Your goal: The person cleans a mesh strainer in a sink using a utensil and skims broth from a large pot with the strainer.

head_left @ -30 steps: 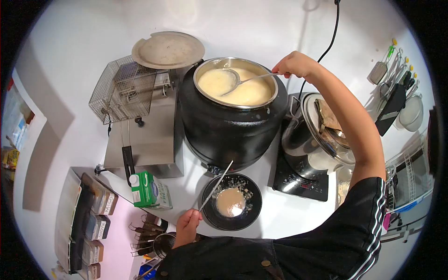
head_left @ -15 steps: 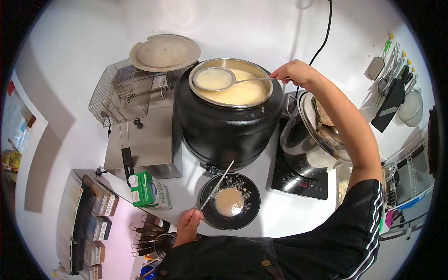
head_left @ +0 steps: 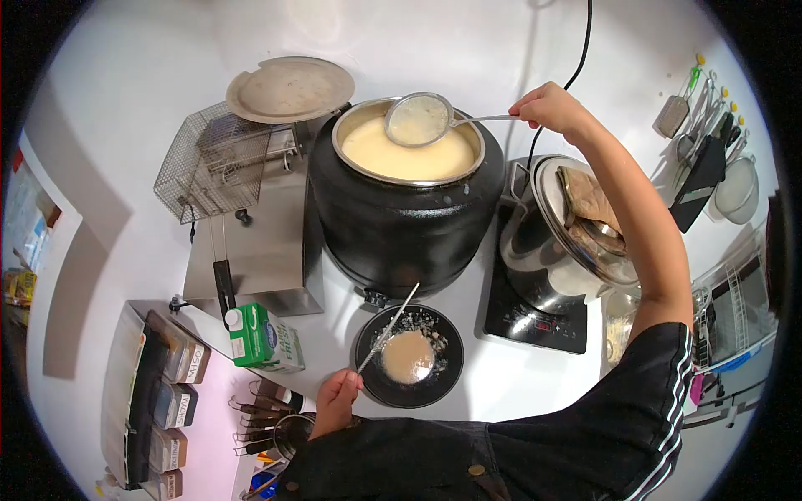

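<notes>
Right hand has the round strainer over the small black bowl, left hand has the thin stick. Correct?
Not the bowl: the head view shows the round strainer over the big black pot of pale liquid. The rest is right: right hand on the strainer, left hand on the thin stick.

The person wears a black fabric top with a short, loose right sleeve [head_left: 622, 397] at 4 o'clock, its straight hem ending on the upper arm. Narrow parallel white stripes [head_left: 671, 409] run lengthwise along the sleeve's outer edge. At 6 o'clock, black cloth covers the torso [head_left: 401, 463], with a visible seam [head_left: 490, 451] and a small round brass-coloured button [head_left: 476, 470] toward 5 o'clock. A similar, dimmer button [head_left: 291, 485] sits at 7 o'clock. Both the left hand [head_left: 336, 402] and right hand [head_left: 551, 108] are bare.
</notes>
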